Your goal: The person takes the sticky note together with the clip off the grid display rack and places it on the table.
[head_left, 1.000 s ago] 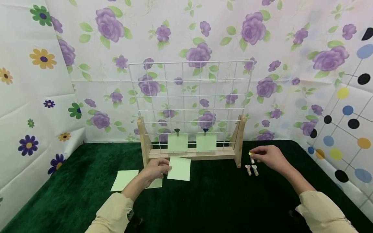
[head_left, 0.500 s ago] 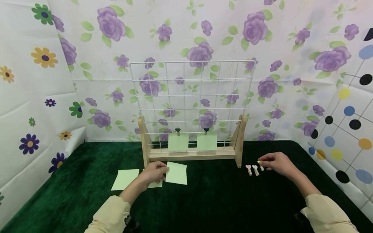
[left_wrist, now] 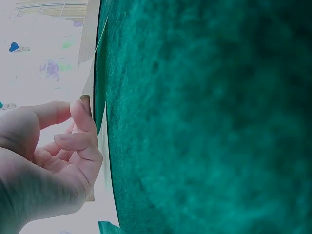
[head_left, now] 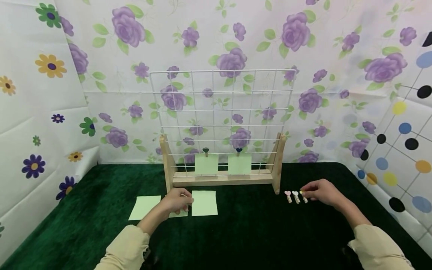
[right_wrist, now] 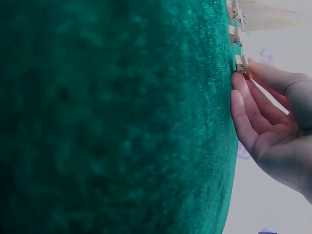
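My left hand [head_left: 177, 200] pinches the left edge of a pale green square paper note [head_left: 204, 203] between thumb and fingertips, close over the green cloth. Under and beside that hand lie a second note [head_left: 180, 214], partly hidden, and a third note [head_left: 145, 207] further left. My right hand [head_left: 320, 192] pinches the yellow top of a small wooden clothespin [head_left: 305, 200]; in the right wrist view my fingertips [right_wrist: 239, 77] are at its end, down at the cloth. To its left lie a white heart clothespin [head_left: 296, 196] and a pink heart clothespin [head_left: 288, 196].
A white wire grid [head_left: 222, 109] in a wooden stand [head_left: 222, 180] is at the back middle. Two green notes hang low on it, the left note [head_left: 206, 165] and the right note [head_left: 240, 165], each under a dark heart clip. Dark green cloth [head_left: 249, 236] covers the table.
My left hand has lowered its note toward the cloth and squared it up. The right hand has carried the yellow clothespin rightward and down, into line beside the white one.
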Tool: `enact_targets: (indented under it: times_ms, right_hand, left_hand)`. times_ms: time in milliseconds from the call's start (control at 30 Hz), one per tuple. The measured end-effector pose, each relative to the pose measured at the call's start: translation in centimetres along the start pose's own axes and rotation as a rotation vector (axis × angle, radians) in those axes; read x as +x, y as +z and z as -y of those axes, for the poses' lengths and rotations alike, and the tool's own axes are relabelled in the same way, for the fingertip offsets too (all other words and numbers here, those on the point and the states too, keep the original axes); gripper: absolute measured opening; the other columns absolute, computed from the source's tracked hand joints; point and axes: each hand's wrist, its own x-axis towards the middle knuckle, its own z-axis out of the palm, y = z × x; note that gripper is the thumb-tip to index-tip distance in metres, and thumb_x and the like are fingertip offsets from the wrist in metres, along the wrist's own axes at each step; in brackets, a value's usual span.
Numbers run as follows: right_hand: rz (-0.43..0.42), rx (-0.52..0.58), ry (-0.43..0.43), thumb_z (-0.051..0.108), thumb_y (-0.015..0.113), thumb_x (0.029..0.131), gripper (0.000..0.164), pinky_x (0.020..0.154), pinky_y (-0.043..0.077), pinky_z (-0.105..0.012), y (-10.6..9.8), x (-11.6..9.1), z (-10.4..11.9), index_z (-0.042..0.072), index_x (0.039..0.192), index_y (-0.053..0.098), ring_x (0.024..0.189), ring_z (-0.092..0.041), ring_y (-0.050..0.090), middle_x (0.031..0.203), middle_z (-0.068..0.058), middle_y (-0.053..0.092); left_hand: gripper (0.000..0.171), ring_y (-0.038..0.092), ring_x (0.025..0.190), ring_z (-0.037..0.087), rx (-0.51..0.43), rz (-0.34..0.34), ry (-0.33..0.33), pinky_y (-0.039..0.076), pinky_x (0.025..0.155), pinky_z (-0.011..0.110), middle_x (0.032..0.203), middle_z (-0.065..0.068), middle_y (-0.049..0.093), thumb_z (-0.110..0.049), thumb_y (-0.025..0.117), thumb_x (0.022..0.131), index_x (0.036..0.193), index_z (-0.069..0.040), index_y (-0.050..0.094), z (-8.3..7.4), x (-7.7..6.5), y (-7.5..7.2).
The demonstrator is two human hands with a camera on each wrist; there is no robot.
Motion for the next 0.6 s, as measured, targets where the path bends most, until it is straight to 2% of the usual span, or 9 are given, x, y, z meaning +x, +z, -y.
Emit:
enact_targets:
  times_ms: [200,600]
  right_hand:
    - [-0.019,0.012,-0.010,0.017,0.067,0.091,0.025,0.070,0.053,-0.034,0.29,0.16,-0.23,-0.001,0.108,0.069,0.083,-0.019,0.060,0.104,-0.012,0.065]
    - [-0.032,0.011,0.014,0.015,0.067,0.091,0.025,0.070,0.053,-0.034,0.56,0.15,-0.07,-0.003,0.108,0.068,0.083,-0.019,0.059,0.101,-0.010,0.065]
  left_hand:
    - [0.014,0.057,0.061,0.017,0.067,-0.030,-0.006,0.035,0.047,0.022,0.082,0.008,0.063,-0.010,0.059,0.095,0.101,0.003,0.062,-0.18,-0.10,-0.09]
    - [0.018,0.059,0.066,0.018,0.082,-0.054,-0.024,0.038,0.052,0.025,0.085,0.007,0.065,-0.014,0.053,0.098,0.101,0.002,0.062,0.01,0.06,-0.45]
